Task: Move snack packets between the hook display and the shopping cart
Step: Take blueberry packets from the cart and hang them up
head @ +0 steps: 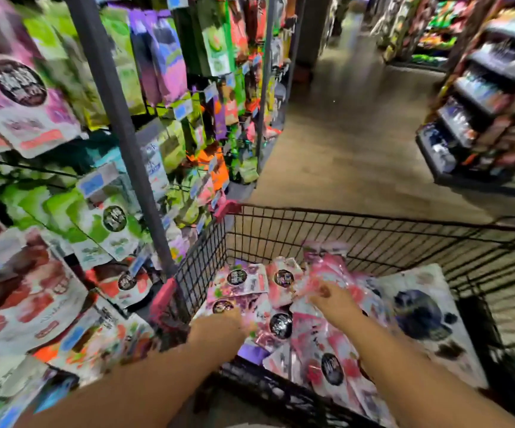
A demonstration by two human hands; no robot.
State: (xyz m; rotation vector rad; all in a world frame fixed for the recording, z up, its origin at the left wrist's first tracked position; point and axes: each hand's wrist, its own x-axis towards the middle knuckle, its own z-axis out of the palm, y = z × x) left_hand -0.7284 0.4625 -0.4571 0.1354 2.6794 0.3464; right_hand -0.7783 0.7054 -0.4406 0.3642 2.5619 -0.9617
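Both bare arms reach forward and down from the bottom edge of my feed, side by side and apart. I have the left forearm (145, 384) running up from the lower left and ending in the left hand (234, 322), back uppermost, its fingers lost in blur. The right forearm (404, 356) comes in from the lower right, angled inward. The right hand (330, 301) sits a little farther ahead, back up, wrist straight. Its fingertips are smeared too, and I cannot tell whether either hand is gripping or lying flat.
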